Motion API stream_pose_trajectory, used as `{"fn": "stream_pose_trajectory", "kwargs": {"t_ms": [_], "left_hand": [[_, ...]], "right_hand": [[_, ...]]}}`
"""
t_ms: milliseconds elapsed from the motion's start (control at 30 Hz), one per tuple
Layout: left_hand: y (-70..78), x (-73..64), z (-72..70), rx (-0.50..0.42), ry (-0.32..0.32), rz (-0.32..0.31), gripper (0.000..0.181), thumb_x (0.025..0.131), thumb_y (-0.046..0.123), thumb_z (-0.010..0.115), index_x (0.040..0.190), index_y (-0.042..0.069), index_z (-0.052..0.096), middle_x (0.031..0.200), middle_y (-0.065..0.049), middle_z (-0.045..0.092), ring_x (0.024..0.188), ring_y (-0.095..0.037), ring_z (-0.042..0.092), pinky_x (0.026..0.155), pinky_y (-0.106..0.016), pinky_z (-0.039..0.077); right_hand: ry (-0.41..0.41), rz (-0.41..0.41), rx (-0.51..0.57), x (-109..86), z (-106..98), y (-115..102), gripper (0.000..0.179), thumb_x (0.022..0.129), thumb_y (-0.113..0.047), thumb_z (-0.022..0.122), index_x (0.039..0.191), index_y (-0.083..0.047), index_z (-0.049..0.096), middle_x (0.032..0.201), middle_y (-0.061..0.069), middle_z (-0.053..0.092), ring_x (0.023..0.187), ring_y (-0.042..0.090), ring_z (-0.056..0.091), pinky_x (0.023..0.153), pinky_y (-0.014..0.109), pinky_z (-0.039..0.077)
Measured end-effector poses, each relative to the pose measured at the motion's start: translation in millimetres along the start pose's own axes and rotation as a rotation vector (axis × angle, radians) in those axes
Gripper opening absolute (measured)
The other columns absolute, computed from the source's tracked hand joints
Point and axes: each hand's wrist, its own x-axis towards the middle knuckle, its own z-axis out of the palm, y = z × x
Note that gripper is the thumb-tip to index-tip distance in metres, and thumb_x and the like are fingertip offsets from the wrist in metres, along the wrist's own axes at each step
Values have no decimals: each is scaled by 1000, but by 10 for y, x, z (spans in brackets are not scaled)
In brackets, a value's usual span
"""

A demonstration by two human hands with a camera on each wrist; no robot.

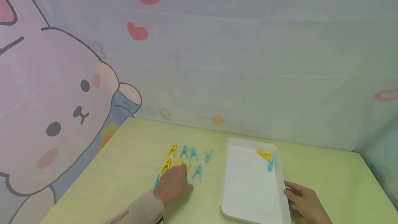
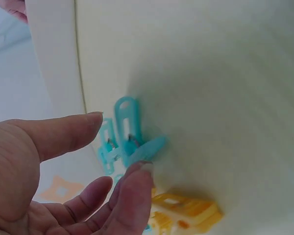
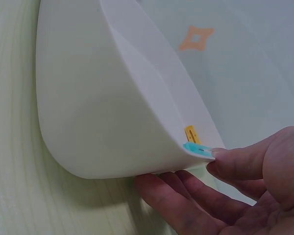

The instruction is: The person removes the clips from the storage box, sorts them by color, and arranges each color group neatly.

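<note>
My left hand point(image 1: 174, 184) reaches over a group of blue and yellow plastic clothespins on the table. In the left wrist view, its thumb and fingers stand apart beside a blue clothespin point(image 2: 127, 116), fingertips right at its lower end. A yellow clothespin point(image 2: 188, 210) lies just past the fingers. My right hand point(image 1: 306, 201) holds the right side of a white tray point(image 1: 245, 179); in the right wrist view the thumb is on the rim and the fingers lie under the outer wall. Inside the tray are a yellow clothespin point(image 1: 264, 154) and a blue clothespin point(image 1: 271, 164).
More clothespins lie left of the tray, among them a yellow one point(image 1: 172, 149) at the back and a blue one point(image 1: 197, 171) right of my left hand. The light green table point(image 1: 329, 168) ends at a printed cloth backdrop point(image 1: 304, 54) with a cartoon rabbit.
</note>
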Motion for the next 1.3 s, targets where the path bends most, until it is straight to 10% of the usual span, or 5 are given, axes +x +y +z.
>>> {"fn": "stream_pose_trajectory", "kwargs": {"t_ms": [633,1300], "left_hand": [[519,439,-92,-229,7,90,34,81,15,77,106,-3,64,71,0,59,59,-13,53,58,-30,48],[1440,1144,363,-253,-72,193,36,80,17,78,112,4,67,104,-7,67,90,-19,61,77,-30,50]], "right_hand": [[25,-5,-5,25,-12,41,50,100,-16,60,141,8,45,133,33,52,98,26,66,68,42,59],[36,10,7,36,-23,46,46,99,-14,60,137,10,50,120,27,62,89,25,68,66,43,59]]}}
